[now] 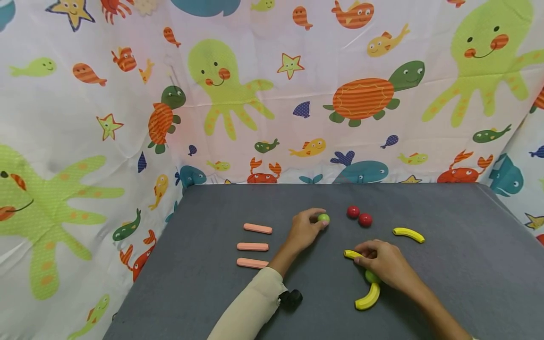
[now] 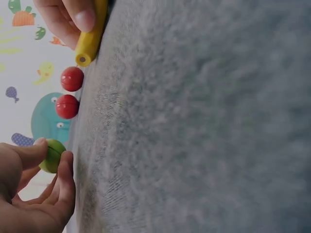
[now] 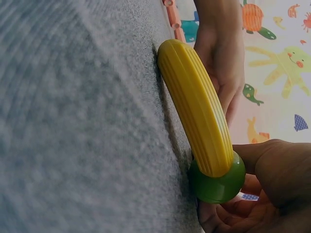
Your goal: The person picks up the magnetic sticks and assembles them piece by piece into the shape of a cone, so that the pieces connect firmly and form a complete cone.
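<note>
Pinching a green toy ball and a yellow toy banana, one in each hand

The left hand (image 1: 303, 230) holds the left green ball (image 1: 323, 217) between thumb and fingers, with a seam visible across the ball in the left wrist view; whether it touches the grey tabletop (image 1: 314, 264) cannot be told. The right hand (image 1: 384, 259) pinches the middle banana (image 1: 352, 254), its round end exposed beyond the fingers. Under the right hand lies the right green ball (image 1: 372, 276), partly hidden, with the ribbed near banana (image 1: 367, 297) just beside it; the right wrist view shows the near banana overlapping this ball, and whether the right fingers touch the ball cannot be told.

Beyond the hands, two red balls (image 1: 352, 211) lie side by side, to the right of the left green ball. Further right, the far banana (image 1: 409, 234) lies apart. Three pink toy sausages (image 1: 252, 246) lie in a roughly parallel column left of the left hand, the nearest partly covered by the forearm. A pale sleeve (image 1: 255, 297) covers the left forearm, with a black device (image 1: 291, 298) at its cuff. Behind the tabletop hangs a white cloth (image 1: 255, 75) printed with sea animals.
</note>
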A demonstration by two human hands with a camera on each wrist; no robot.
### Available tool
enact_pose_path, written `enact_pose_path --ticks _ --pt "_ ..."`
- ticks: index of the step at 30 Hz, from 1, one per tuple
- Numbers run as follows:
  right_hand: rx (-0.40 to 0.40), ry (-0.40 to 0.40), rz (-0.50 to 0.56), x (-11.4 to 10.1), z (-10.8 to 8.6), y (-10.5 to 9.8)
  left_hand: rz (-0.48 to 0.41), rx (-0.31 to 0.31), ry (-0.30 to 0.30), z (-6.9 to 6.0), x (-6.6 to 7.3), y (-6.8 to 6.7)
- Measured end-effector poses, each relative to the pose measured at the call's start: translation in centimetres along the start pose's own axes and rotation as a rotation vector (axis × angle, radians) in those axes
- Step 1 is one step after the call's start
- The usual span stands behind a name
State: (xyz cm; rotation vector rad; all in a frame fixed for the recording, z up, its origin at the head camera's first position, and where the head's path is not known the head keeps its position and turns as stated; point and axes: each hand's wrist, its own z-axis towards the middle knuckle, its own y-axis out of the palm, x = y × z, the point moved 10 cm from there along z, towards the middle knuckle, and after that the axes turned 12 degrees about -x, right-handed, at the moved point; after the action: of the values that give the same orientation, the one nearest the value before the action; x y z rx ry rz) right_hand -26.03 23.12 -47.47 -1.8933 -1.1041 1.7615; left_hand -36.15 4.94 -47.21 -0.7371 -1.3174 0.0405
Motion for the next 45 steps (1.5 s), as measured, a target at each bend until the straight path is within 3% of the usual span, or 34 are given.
enact_pose_path --ticks 6,20,25,31,35,45 --pt "-0.001 -0.016 -0.002 -0.1 0.0 0.0 -0.129 -0.046 -0.004 -1.2 0.1 -0.1" --pt "-0.015 -0.012 -0.017 -0.1 0.0 0.2 -0.175 -0.073 0.008 -4.3 1.0 0.0" --pt "-0.01 -0.012 -0.016 -0.2 0.0 0.2 -0.169 -0.107 0.007 -4.9 1.0 0.6" --pt "-0.011 -0.009 -0.016 -0.1 0.0 0.3 -0.179 -0.098 0.025 -5.6 1.0 0.6" --pt "-0.008 -0.007 -0.019 -0.2 0.0 0.2 -0.173 -0.111 0.005 -5.9 0.7 0.9" --pt "0.001 -0.011 -0.026 -0.2 -0.2 0.1 -0.162 -0.113 -0.014 -6.0 0.4 1.5"
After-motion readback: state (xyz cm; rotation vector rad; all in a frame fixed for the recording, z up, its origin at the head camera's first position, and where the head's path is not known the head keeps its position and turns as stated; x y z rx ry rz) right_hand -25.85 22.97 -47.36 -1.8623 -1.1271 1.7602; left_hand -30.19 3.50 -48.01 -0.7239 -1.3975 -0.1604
